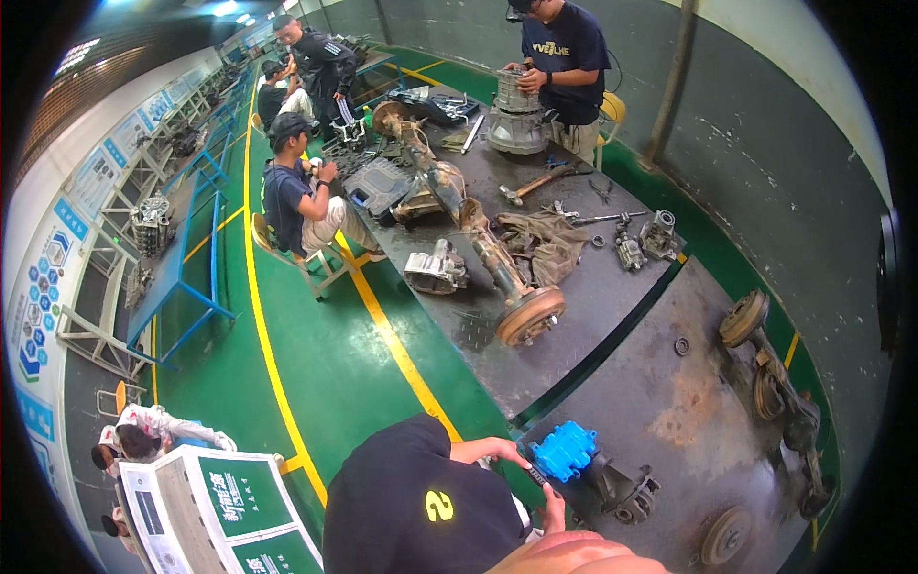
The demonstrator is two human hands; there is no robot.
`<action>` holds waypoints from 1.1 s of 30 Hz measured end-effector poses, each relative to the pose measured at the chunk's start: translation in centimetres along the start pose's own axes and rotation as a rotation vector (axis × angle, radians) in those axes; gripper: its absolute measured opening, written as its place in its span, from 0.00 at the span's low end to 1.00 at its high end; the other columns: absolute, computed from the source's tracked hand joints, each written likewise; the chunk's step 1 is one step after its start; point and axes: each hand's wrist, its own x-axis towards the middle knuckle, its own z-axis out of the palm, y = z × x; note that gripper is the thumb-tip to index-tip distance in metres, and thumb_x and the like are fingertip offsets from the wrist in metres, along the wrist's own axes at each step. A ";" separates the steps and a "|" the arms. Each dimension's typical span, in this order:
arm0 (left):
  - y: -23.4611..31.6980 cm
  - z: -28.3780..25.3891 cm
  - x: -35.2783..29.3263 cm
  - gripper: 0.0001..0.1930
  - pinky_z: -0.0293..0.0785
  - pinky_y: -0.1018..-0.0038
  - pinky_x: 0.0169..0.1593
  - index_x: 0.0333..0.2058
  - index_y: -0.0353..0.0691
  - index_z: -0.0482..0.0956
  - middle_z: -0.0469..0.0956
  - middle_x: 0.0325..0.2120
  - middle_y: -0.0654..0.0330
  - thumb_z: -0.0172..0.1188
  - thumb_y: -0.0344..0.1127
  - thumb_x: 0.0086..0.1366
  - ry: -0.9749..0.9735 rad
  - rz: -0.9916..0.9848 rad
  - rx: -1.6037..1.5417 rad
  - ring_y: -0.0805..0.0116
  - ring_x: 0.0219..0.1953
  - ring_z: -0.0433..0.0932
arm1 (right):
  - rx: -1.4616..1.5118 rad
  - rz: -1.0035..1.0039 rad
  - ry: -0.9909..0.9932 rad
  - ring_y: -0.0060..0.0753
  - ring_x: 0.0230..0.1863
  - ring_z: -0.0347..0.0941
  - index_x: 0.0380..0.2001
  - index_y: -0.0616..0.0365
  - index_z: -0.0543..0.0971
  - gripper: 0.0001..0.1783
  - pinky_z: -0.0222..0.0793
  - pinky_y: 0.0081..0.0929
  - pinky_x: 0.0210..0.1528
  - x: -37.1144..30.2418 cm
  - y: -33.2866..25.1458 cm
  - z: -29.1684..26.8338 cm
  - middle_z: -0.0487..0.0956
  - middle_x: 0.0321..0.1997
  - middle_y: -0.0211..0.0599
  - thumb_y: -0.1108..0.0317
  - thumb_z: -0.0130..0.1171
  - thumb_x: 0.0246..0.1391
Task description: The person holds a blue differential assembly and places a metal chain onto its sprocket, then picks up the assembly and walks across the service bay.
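My left hand (pixel 505 452) reaches out from a black sleeve at the table's near edge. Its fingers are closed on a small dark ribbed part (pixel 538 474), whose exact kind I cannot make out. Below it, my right hand (pixel 553 509) pinches the lower end of this part; the rest of that hand is partly hidden. Just beyond my fingers sits a bright blue ribbed metal housing (pixel 564 450). A dark cast metal bracket-like part (pixel 626 490) lies to the right of the housing, on the dark tabletop (pixel 631 383).
A rusty axle (pixel 488 249) with a brake drum (pixel 531 316) lies across the far table, near a grey gear housing (pixel 437 268), a cloth (pixel 540 244) and a hammer (pixel 540 182). Another axle (pixel 779 383) lies right. A standing person (pixel 564 57) handles a gearbox (pixel 518 115); another person (pixel 301 196) sits left.
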 end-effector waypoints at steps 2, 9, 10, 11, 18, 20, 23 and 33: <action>0.0 0.0 -0.1 0.54 0.71 0.61 0.54 0.60 0.30 0.71 0.72 0.57 0.45 0.70 0.72 0.46 0.000 0.005 0.000 0.52 0.55 0.74 | -0.019 -0.005 -0.010 0.39 0.45 0.76 0.55 0.60 0.73 0.36 0.70 0.43 0.41 0.6 0.5 -0.3 0.79 0.48 0.38 0.47 0.70 0.51; -0.1 -0.1 -0.1 0.54 0.71 0.61 0.54 0.60 0.30 0.71 0.72 0.57 0.45 0.70 0.72 0.46 -0.003 0.003 0.004 0.52 0.55 0.74 | 0.026 -0.019 0.022 0.41 0.46 0.76 0.54 0.61 0.74 0.36 0.70 0.45 0.46 0.2 0.5 0.1 0.80 0.47 0.38 0.48 0.71 0.50; -0.1 -0.2 0.0 0.54 0.71 0.61 0.53 0.60 0.30 0.71 0.72 0.57 0.45 0.70 0.72 0.46 -0.005 0.003 0.011 0.52 0.55 0.74 | 0.035 -0.006 0.043 0.40 0.45 0.77 0.54 0.62 0.75 0.35 0.69 0.43 0.48 -0.9 -0.5 0.5 0.80 0.46 0.38 0.50 0.72 0.49; 0.0 -0.2 0.1 0.54 0.71 0.61 0.53 0.60 0.30 0.71 0.72 0.57 0.45 0.70 0.72 0.46 -0.010 0.004 0.018 0.52 0.55 0.74 | 0.044 0.007 0.065 0.40 0.45 0.77 0.53 0.62 0.75 0.34 0.69 0.41 0.50 -1.9 -1.3 0.9 0.80 0.46 0.39 0.52 0.73 0.49; 0.0 -0.3 -0.2 0.55 0.71 0.61 0.53 0.60 0.29 0.71 0.72 0.57 0.45 0.70 0.72 0.46 -0.010 0.010 0.000 0.53 0.54 0.74 | 0.008 -0.284 0.097 0.27 0.30 0.75 0.46 0.64 0.81 0.27 0.68 0.27 0.29 1.2 0.4 1.8 0.82 0.38 0.34 0.54 0.73 0.50; 0.0 -0.2 -0.1 0.55 0.71 0.62 0.53 0.60 0.29 0.71 0.72 0.57 0.45 0.70 0.72 0.46 -0.010 0.010 0.004 0.53 0.54 0.74 | -0.131 -0.209 0.190 0.28 0.30 0.75 0.44 0.67 0.83 0.28 0.69 0.29 0.31 0.9 -0.2 2.1 0.82 0.39 0.36 0.53 0.73 0.48; 0.0 -0.1 -0.2 0.55 0.71 0.62 0.53 0.60 0.29 0.71 0.72 0.57 0.45 0.70 0.72 0.46 -0.016 0.013 0.002 0.53 0.54 0.74 | -0.196 -0.154 0.225 0.28 0.32 0.75 0.43 0.68 0.84 0.29 0.68 0.30 0.32 1.3 -0.3 2.0 0.82 0.37 0.37 0.51 0.73 0.48; -0.1 -0.4 -0.5 0.55 0.71 0.62 0.53 0.60 0.28 0.71 0.72 0.57 0.45 0.70 0.73 0.46 -0.025 0.011 0.015 0.53 0.54 0.74 | -0.064 -0.075 0.159 0.32 0.46 0.76 0.49 0.67 0.82 0.28 0.69 0.31 0.53 -0.9 -1.8 2.4 0.82 0.48 0.39 0.60 0.74 0.47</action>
